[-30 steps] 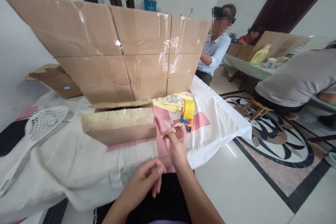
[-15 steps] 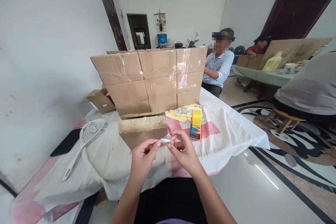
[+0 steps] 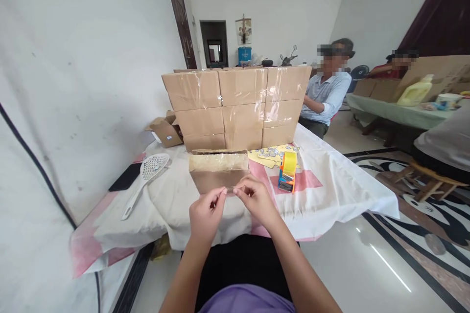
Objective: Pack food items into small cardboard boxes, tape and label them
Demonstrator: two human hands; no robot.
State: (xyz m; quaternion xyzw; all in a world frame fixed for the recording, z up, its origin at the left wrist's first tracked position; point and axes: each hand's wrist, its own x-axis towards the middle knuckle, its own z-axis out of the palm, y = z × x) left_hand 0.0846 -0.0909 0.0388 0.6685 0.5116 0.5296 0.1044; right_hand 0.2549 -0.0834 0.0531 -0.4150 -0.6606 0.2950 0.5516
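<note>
Between my two hands is a short piece of clear tape, hard to see against the tablecloth. My left hand pinches its left end with thumb and finger. The right end is pinched by my right hand. Just beyond my fingers stands a small cardboard box with a worn, taped upper edge. To the right of it a tape dispenser with a yellow roll rests on the cloth, touched by neither hand.
Behind the small box rises a wall of taped cardboard boxes. A white slotted skimmer and a black flat object lie at left. Yellow printed sheets lie near the dispenser. A person in a light blue shirt sits at the far right side.
The view has swung left, so the table's things appear further right. My hands stay together, and the shiny tape between them shows less plainly than before.
</note>
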